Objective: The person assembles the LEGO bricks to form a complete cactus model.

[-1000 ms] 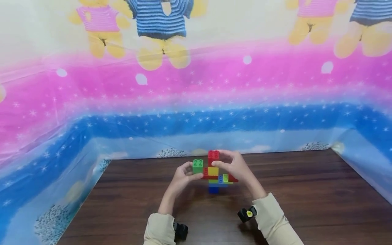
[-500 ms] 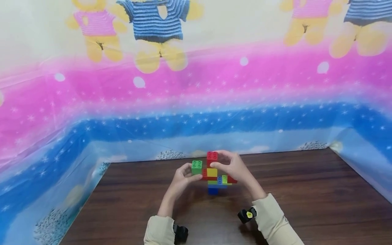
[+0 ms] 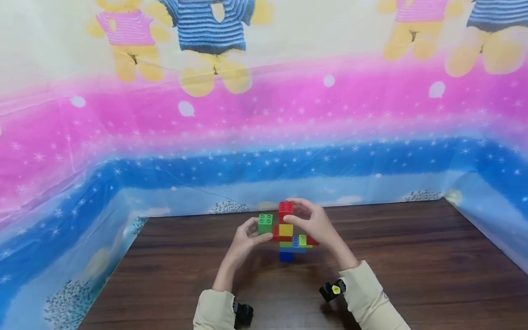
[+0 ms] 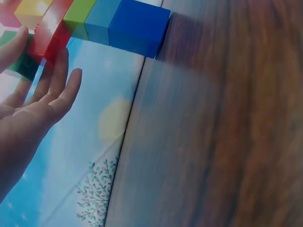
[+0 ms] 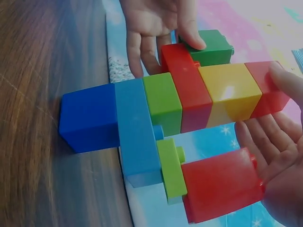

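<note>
A toy-brick build stands upright on the table. Its column rises from a dark blue brick (image 5: 90, 118) through a light blue brick (image 5: 137, 132), a lime brick (image 5: 163, 99), a long red brick (image 5: 191, 94) and a yellow brick (image 5: 232, 90) to a red top brick (image 5: 270, 90). My left hand (image 3: 244, 238) pinches the green brick (image 3: 265, 223) on the long red brick's left end. On the right, my right hand (image 3: 316, 223) holds the red top brick between thumb and fingers. Below that hand, a second red brick (image 5: 222, 184) joins a thin lime brick (image 5: 171, 170) on the light blue one.
The dark wooden table (image 3: 165, 275) extends around the build on all sides. A printed cloth (image 3: 231, 165) with bears and snowflakes hangs behind the table and along its sides. Each wrist wears a small black camera (image 3: 244, 314) below the sleeve.
</note>
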A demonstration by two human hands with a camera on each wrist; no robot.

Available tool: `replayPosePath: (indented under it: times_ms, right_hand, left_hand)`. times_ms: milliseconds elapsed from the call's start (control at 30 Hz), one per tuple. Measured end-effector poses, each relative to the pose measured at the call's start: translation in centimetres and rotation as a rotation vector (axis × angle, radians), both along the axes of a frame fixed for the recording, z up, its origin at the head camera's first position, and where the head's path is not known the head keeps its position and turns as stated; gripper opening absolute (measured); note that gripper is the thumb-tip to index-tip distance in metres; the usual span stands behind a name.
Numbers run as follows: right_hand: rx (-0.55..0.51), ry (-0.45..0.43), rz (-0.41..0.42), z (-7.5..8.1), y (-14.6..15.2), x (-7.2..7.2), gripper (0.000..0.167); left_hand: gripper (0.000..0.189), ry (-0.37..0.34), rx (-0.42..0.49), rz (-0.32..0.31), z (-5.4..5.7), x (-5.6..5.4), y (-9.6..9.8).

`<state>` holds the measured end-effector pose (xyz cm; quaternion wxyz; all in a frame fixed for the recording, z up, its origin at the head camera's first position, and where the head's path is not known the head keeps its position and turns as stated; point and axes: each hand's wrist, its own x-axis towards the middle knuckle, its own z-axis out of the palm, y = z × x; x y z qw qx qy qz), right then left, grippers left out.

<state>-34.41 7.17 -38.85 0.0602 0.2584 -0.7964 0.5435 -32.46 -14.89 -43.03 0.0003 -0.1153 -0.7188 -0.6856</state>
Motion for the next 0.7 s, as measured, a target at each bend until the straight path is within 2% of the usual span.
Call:
replayPosePath:
  times_ms: [233, 367, 500, 600, 700]
  right_hand:
    - [-0.082, -0.032, -0.018, 0.2, 0.2, -0.4, 0.045]
    - [-0.112, -0.02, -0.032, 0.3, 0.3, -0.5, 0.044]
    - [-0.111, -0.031, -0.052, 0.3, 0.4, -0.7, 0.043]
    - [-0.092, -0.049, -0.061, 0.4, 0.5, -0.7, 0.044]
    - [-0.076, -0.068, -0.071, 0.5, 0.6, -0.5, 0.045]
  left_hand:
    - [0.049, 0.013, 0.006, -0.036, 0.3, 0.3, 0.5]
    - [0.061, 0.037, 0.003, -0.024, 0.5, 0.2, 0.8]
    - [0.077, 0.056, 0.002, -0.008, 0.5, 0.2, 1.0]
    - [0.091, 0.079, 0.009, -0.016, 0.6, 0.3, 1.2]
    - [0.098, 0.122, -0.021, -0.03, 0.6, 0.4, 1.3]
